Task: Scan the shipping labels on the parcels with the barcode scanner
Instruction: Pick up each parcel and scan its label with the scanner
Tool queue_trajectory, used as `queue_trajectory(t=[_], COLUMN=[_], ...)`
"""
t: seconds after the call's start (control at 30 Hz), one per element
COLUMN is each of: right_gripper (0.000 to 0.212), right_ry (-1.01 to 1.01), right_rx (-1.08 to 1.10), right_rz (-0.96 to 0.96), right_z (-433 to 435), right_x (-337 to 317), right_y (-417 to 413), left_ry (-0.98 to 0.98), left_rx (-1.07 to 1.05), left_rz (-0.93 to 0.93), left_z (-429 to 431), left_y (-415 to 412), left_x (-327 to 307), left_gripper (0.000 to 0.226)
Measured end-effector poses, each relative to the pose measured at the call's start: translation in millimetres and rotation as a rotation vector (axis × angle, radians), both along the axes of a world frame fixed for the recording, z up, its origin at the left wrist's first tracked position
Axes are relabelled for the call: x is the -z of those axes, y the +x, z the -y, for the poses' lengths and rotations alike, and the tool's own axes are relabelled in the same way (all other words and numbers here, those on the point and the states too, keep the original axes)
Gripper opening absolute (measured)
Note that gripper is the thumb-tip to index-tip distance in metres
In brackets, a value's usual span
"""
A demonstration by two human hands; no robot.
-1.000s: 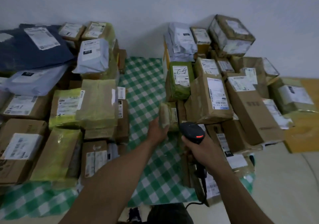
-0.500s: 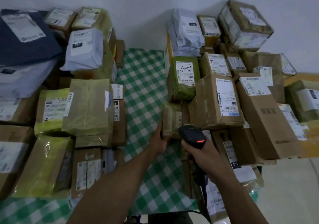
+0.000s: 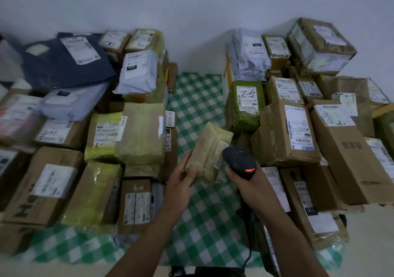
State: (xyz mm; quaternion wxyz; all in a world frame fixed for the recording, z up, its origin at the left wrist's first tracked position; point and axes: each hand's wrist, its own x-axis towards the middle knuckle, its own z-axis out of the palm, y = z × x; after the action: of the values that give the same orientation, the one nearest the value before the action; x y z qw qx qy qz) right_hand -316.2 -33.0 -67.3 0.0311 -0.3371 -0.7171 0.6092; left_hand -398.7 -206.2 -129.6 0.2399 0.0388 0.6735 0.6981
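Observation:
My left hand (image 3: 181, 178) grips a small parcel wrapped in yellowish tape (image 3: 207, 148) and holds it tilted above the green checked cloth (image 3: 196, 97). A white label with a barcode shows on the parcel's right side, facing the scanner. My right hand (image 3: 249, 183) grips the handle of the black barcode scanner (image 3: 238, 161), whose head sits right beside that label; a red light glows on its back. The scanner's cable (image 3: 248, 253) hangs down toward me.
Labelled cardboard boxes and bags are stacked on the left (image 3: 49, 189) and on the right (image 3: 285, 131), leaving a checked-cloth lane between them. A green parcel marked by hand (image 3: 247, 104) stands just behind the held parcel. A white wall closes the back.
My left hand has lifted the small parcel away from the right stack and tilted it leftward. The scanner stays close beside it. My head view shifted slightly.

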Motion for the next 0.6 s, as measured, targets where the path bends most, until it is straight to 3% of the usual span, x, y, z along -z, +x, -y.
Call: queue_trajectory(t=[0.03, 0.13, 0.17, 0.3, 0.6], right_gripper=[0.039, 0.08, 0.081, 0.05, 0.028], right_ry=[-0.007, -0.03, -0.047, -0.041, 0.179], right_rx=[-0.006, -0.018, -0.029, -0.086, -0.318], right_rz=[-0.011, -0.043, -0.08, -0.165, -0.218], right_z=[7.0, 22.7, 27.0, 33.7, 62.6], right_x=[-3.3, -11.0, -16.4, -51.1, -122.3], right_y=[-2.2, -3.1, -4.7, -23.2, -54.2], left_ry=[-0.055, -0.182, -0.204, -0.197, -0.36], left_rx=[0.014, 0.049, 0.06, 0.09, 0.101], left_rz=[-0.091, -0.313, -0.366, -0.487, -0.707], left_z=[6.6, 18.8, 22.9, 37.5, 83.0], left_y=[3.1, 1.7, -3.0, -36.8, -118.3], left_x=[-10.3, -31.8, -42.4, -86.5, -169.3], left_gripper=[0.043, 0.043, 0.043, 0.042, 0.04])
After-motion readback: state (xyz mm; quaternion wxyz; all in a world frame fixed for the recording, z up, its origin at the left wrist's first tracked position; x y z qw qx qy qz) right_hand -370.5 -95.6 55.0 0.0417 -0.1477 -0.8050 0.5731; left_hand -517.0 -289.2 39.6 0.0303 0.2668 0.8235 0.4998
